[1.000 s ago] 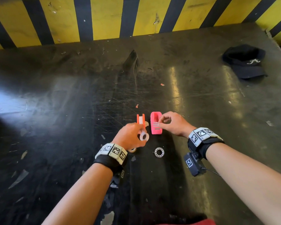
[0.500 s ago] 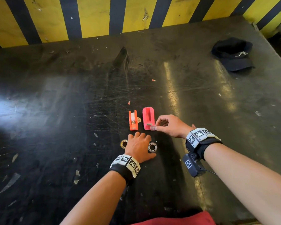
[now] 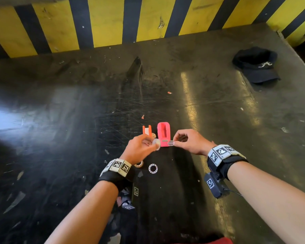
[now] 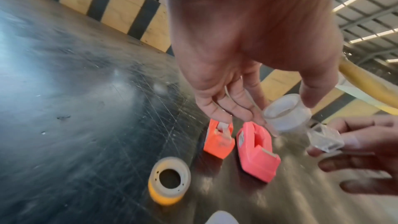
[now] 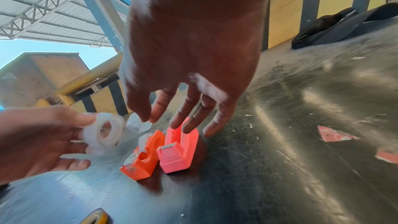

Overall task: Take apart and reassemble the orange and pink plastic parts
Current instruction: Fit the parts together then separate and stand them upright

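Two dispensers side by side — loose rolls nearer, cap far right.

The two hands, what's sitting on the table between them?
In the head view, the near end of the pink dispenser sits between the left hand and the right hand.

Bare forearms; each wrist wears a black strap topped with white blocks bearing black square markers; a small black camera hangs beneath.
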`<move>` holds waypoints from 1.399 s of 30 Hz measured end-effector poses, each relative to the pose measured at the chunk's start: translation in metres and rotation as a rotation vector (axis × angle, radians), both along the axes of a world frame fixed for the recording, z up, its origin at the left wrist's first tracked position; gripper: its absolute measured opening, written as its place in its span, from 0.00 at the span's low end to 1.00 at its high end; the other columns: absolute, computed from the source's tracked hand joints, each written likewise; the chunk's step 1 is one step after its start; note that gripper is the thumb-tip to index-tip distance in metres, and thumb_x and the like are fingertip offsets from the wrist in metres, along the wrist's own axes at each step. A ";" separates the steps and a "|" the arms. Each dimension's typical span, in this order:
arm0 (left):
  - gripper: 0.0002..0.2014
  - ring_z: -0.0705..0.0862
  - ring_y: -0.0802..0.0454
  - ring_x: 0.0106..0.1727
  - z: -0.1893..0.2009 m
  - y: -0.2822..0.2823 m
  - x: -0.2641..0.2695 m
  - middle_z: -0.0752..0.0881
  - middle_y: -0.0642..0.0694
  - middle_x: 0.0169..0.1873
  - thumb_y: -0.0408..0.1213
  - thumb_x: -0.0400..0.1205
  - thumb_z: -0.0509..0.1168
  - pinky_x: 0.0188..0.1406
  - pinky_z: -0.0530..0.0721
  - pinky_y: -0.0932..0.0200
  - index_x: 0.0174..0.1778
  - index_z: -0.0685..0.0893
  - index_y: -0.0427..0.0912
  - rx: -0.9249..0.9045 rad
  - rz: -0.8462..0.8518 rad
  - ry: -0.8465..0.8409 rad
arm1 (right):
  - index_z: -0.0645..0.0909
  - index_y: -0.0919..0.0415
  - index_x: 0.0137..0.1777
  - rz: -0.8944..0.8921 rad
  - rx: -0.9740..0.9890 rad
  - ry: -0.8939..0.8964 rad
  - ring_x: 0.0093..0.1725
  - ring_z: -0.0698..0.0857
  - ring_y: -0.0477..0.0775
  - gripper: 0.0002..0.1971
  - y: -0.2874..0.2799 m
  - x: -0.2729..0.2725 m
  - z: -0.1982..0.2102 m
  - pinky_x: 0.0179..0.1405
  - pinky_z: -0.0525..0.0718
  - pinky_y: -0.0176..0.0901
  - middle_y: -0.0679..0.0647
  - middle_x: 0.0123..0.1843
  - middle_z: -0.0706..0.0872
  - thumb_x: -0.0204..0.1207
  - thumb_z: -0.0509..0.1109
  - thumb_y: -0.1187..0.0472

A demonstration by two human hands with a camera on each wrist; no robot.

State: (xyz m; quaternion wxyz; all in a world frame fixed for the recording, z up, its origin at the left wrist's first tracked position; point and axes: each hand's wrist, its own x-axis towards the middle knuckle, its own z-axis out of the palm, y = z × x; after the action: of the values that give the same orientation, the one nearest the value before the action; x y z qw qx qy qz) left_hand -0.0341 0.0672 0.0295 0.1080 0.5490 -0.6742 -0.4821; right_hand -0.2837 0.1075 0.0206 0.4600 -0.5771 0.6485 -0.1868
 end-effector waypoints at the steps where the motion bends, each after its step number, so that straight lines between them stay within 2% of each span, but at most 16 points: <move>1: 0.13 0.92 0.59 0.51 0.001 -0.005 0.003 0.93 0.56 0.47 0.50 0.81 0.75 0.60 0.89 0.54 0.59 0.88 0.51 0.013 0.021 0.039 | 0.90 0.51 0.46 0.012 -0.017 -0.005 0.52 0.92 0.51 0.03 -0.001 0.003 0.002 0.61 0.90 0.54 0.49 0.48 0.93 0.78 0.81 0.56; 4: 0.14 0.91 0.54 0.53 0.006 -0.012 0.009 0.92 0.51 0.49 0.50 0.84 0.71 0.53 0.86 0.56 0.63 0.88 0.50 0.070 0.043 0.098 | 0.89 0.48 0.44 0.035 -0.085 -0.013 0.50 0.90 0.48 0.04 -0.005 0.016 0.008 0.58 0.88 0.47 0.45 0.47 0.92 0.77 0.81 0.56; 6: 0.15 0.91 0.51 0.57 0.008 -0.015 0.010 0.92 0.47 0.54 0.52 0.85 0.69 0.56 0.87 0.53 0.64 0.89 0.49 0.098 0.035 0.106 | 0.89 0.46 0.44 0.048 -0.119 -0.009 0.50 0.88 0.45 0.04 -0.009 0.022 0.014 0.54 0.84 0.42 0.44 0.48 0.91 0.78 0.80 0.56; 8: 0.14 0.91 0.52 0.58 0.011 -0.015 0.011 0.92 0.48 0.55 0.52 0.85 0.69 0.60 0.87 0.52 0.62 0.90 0.50 0.105 0.020 0.106 | 0.89 0.47 0.45 0.065 -0.133 -0.008 0.50 0.88 0.46 0.03 -0.012 0.027 0.018 0.52 0.83 0.40 0.46 0.50 0.91 0.78 0.80 0.56; 11: 0.13 0.91 0.56 0.57 0.015 -0.014 0.010 0.93 0.51 0.54 0.51 0.86 0.69 0.59 0.87 0.56 0.61 0.91 0.50 0.118 0.020 0.131 | 0.88 0.47 0.46 0.076 -0.134 -0.014 0.51 0.89 0.48 0.05 -0.016 0.032 0.024 0.53 0.84 0.39 0.49 0.52 0.91 0.78 0.80 0.57; 15: 0.09 0.93 0.54 0.54 0.020 -0.013 0.009 0.94 0.45 0.54 0.48 0.86 0.69 0.54 0.88 0.60 0.58 0.90 0.51 0.153 0.051 0.206 | 0.87 0.45 0.45 0.078 -0.113 -0.022 0.53 0.90 0.50 0.06 -0.016 0.036 0.026 0.53 0.84 0.41 0.51 0.53 0.91 0.79 0.80 0.57; 17: 0.07 0.94 0.51 0.54 0.022 -0.012 0.009 0.94 0.43 0.55 0.46 0.86 0.69 0.53 0.90 0.60 0.57 0.90 0.52 0.179 0.061 0.244 | 0.87 0.46 0.46 0.075 -0.096 -0.041 0.50 0.88 0.47 0.05 -0.015 0.038 0.028 0.50 0.82 0.39 0.51 0.53 0.90 0.80 0.80 0.56; 21: 0.11 0.95 0.51 0.56 0.022 -0.010 0.009 0.94 0.43 0.55 0.43 0.86 0.70 0.58 0.93 0.54 0.61 0.91 0.46 0.196 0.053 0.279 | 0.87 0.45 0.46 0.068 -0.062 -0.077 0.44 0.85 0.42 0.05 -0.011 0.044 0.032 0.47 0.80 0.37 0.46 0.47 0.87 0.80 0.80 0.56; 26: 0.09 0.95 0.50 0.54 0.026 -0.009 0.008 0.94 0.44 0.54 0.41 0.86 0.70 0.52 0.94 0.57 0.61 0.90 0.48 0.194 0.061 0.315 | 0.87 0.50 0.49 0.049 -0.038 -0.070 0.42 0.83 0.41 0.03 -0.010 0.047 0.037 0.41 0.77 0.33 0.44 0.45 0.85 0.82 0.78 0.57; 31: 0.10 0.94 0.49 0.57 0.024 -0.011 0.008 0.94 0.45 0.55 0.37 0.82 0.75 0.56 0.93 0.56 0.58 0.91 0.49 0.221 0.048 0.293 | 0.87 0.50 0.50 0.045 0.000 -0.061 0.42 0.82 0.41 0.02 -0.011 0.045 0.038 0.42 0.77 0.35 0.44 0.45 0.85 0.81 0.78 0.57; 34: 0.08 0.94 0.54 0.54 0.024 -0.013 0.007 0.93 0.49 0.52 0.36 0.82 0.75 0.54 0.93 0.58 0.53 0.91 0.54 0.213 0.045 0.294 | 0.89 0.51 0.50 0.008 -0.004 -0.051 0.50 0.86 0.46 0.02 -0.013 0.042 0.033 0.51 0.81 0.42 0.48 0.51 0.89 0.81 0.76 0.60; 36: 0.08 0.95 0.52 0.54 0.023 -0.017 0.006 0.94 0.47 0.53 0.34 0.83 0.74 0.54 0.93 0.57 0.52 0.91 0.53 0.214 0.047 0.292 | 0.89 0.53 0.51 -0.037 -0.017 -0.010 0.57 0.88 0.52 0.06 -0.018 0.037 0.026 0.55 0.83 0.44 0.51 0.55 0.91 0.80 0.73 0.64; 38: 0.09 0.94 0.47 0.57 0.020 -0.023 0.005 0.94 0.41 0.56 0.32 0.82 0.75 0.59 0.93 0.50 0.55 0.92 0.49 0.224 0.052 0.294 | 0.85 0.51 0.56 -0.050 0.007 0.024 0.59 0.88 0.56 0.10 -0.024 0.031 0.016 0.57 0.86 0.45 0.51 0.57 0.90 0.78 0.74 0.65; 40: 0.10 0.94 0.48 0.59 0.017 -0.032 0.005 0.94 0.42 0.57 0.33 0.81 0.76 0.64 0.91 0.44 0.57 0.92 0.47 0.210 0.051 0.283 | 0.79 0.47 0.68 0.012 0.042 0.119 0.64 0.86 0.58 0.25 -0.029 0.026 0.006 0.64 0.88 0.52 0.52 0.67 0.84 0.73 0.82 0.58; 42: 0.11 0.93 0.52 0.60 0.016 -0.040 0.004 0.94 0.48 0.55 0.34 0.80 0.77 0.65 0.91 0.46 0.57 0.92 0.49 0.173 0.026 0.242 | 0.66 0.45 0.84 0.119 0.078 0.274 0.76 0.79 0.59 0.48 -0.035 0.024 -0.004 0.75 0.82 0.59 0.52 0.81 0.73 0.66 0.88 0.52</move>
State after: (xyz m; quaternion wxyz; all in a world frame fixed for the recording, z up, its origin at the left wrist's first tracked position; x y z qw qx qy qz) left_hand -0.0305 0.0270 0.0455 0.1470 0.5028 -0.6050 -0.5996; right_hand -0.2598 0.0720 0.0164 0.3995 -0.6162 0.6766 -0.0532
